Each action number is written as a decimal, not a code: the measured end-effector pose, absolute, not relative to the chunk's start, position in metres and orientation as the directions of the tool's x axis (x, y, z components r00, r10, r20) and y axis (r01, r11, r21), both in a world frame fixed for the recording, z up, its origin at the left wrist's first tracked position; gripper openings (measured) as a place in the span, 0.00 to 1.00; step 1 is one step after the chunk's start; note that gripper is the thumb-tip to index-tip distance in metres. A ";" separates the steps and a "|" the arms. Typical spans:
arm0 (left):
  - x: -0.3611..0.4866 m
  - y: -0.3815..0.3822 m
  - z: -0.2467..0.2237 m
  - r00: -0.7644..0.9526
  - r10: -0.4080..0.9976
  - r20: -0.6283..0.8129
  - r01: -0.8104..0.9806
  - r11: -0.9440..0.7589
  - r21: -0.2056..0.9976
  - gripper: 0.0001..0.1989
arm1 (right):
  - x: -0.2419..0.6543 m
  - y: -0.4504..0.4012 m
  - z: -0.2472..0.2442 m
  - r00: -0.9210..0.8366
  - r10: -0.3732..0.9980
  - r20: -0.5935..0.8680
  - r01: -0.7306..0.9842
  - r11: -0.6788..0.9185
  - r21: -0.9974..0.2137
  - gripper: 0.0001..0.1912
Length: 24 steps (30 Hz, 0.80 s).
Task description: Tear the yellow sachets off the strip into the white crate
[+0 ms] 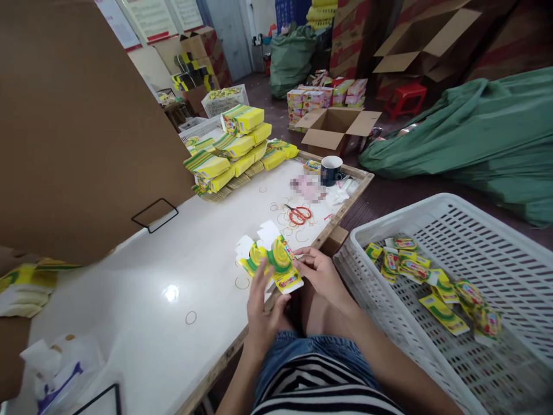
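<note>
A yellow-and-green printed carton (283, 259) with white flaps, partly unfolded, is held over the table's front edge. My right hand (322, 276) pinches its right side between thumb and fingers. In front of its lower left part is my left hand (260, 308), thumb and fingers apart and slightly blurred; whether it touches the carton is hard to tell. Another yellow-green printed panel (250, 259) with white flaps shows just left, and I cannot tell if it is a separate carton. Behind these, red-handled scissors (299, 215) lie among loose rubber bands.
Stacked bundles of flat yellow cartons (233, 153) stand at the table's far side. A dark mug (330, 173) sits at the far right corner. To my right, a white plastic crate (389, 340) contains several small yellow cartons. A large cardboard sheet (86, 127) rises at the left.
</note>
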State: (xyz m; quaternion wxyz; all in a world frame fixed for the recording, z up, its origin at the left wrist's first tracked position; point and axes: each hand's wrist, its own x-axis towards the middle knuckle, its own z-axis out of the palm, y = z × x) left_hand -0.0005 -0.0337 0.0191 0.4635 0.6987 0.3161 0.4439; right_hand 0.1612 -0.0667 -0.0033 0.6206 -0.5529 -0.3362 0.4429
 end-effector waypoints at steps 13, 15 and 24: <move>0.009 -0.017 0.028 0.624 0.778 -0.069 -0.268 0.296 0.917 0.26 | 0.145 -0.079 0.017 0.285 0.950 -0.125 -0.459 0.021 -0.888 0.19; 0.011 -0.018 0.028 0.597 0.798 -0.077 -0.259 0.283 0.924 0.22 | 0.146 -0.080 0.016 0.299 0.946 -0.127 -0.440 0.018 -0.898 0.19; 0.019 -0.016 0.017 0.355 0.925 -0.137 -0.113 0.188 0.976 0.18 | 0.144 -0.078 0.015 0.413 0.906 -0.095 -0.197 -0.013 -0.980 0.18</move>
